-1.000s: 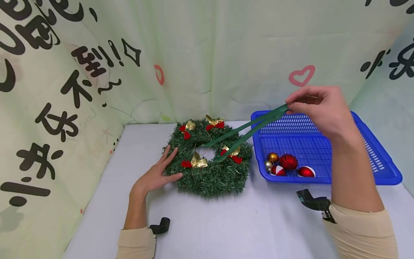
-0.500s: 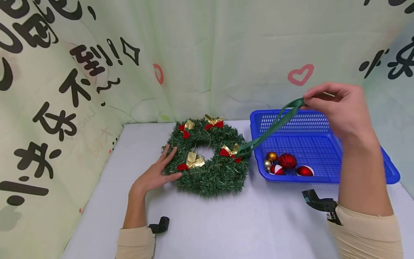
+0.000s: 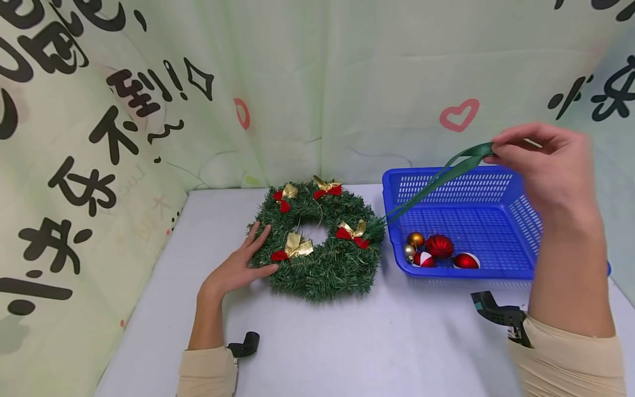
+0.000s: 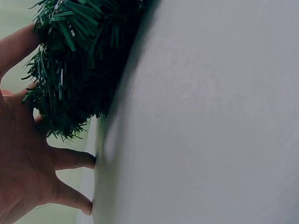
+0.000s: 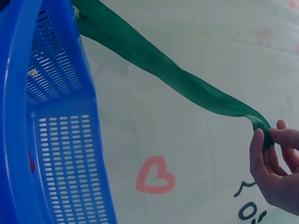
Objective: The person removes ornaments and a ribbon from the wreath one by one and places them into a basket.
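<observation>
A green wreath [image 3: 322, 278] with several red and gold bows [image 3: 300, 245] lies on the white table. My left hand [image 3: 235, 269] rests against its left side with fingers spread. In the left wrist view, two fingertips [image 4: 86, 205] of that hand touch the table beside the wreath [image 4: 74, 70]. My right hand [image 3: 550, 165], raised over the blue basket, pinches a looped green ribbon [image 3: 453, 173] between thumb and fingers. The ribbon [image 5: 159, 63] slants down leftward to the wreath's right edge; whether it is attached there I cannot tell.
The blue plastic basket [image 3: 397, 259] stands right of the wreath. Inside it, at the front left, lie a ridged red bauble [image 3: 439, 246], a gold bauble [image 3: 415, 239] and a few others. A printed pale green curtain [image 3: 377, 94] hangs behind the table.
My right hand has moved right with the ribbon, whose lower end has swung from over the wreath's middle to its right edge. The front bow has shifted slightly left. My left hand has stayed put.
</observation>
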{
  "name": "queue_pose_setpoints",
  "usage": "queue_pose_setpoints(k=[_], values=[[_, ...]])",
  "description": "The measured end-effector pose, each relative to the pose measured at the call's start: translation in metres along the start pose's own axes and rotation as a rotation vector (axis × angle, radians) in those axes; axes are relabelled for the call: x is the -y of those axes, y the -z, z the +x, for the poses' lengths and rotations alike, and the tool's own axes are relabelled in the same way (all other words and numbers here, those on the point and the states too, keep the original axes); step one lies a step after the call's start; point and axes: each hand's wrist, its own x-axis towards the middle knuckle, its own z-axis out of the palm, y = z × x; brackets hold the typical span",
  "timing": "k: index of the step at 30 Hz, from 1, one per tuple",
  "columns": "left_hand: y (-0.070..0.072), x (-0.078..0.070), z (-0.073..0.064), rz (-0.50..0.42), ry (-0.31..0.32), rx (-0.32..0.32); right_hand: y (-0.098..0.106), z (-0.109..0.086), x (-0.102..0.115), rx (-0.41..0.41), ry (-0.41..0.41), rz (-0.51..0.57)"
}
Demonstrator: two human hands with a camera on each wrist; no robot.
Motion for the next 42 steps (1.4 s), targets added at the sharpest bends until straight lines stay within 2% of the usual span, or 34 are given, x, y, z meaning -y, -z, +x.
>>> queue_pose_setpoints(k=[5, 11, 19, 25, 36, 42], values=[[0.000, 0.000, 0.000, 0.004, 0.005, 0.002, 0.006, 0.000, 0.002, -0.109, 0.010, 0.025], [0.000, 0.000, 0.000, 0.011, 0.012, 0.003, 0.013, 0.001, 0.004, -0.189, 0.037, 0.042], [0.000, -0.001, 0.001, 0.012, 0.007, 0.007, 0.025, 0.000, 0.006, -0.239, 0.058, 0.070], [0.001, -0.002, 0.000, 0.010, 0.009, 0.009, 0.033, -0.001, 0.006, -0.276, 0.025, 0.055], [0.001, 0.000, 0.000, 0.003, 0.008, 0.012, 0.038, -0.005, -0.002, -0.268, -0.016, 0.023], [-0.001, 0.003, 0.000, 0.007, 0.002, 0.008, 0.035, -0.010, -0.013, -0.212, -0.029, 0.024]])
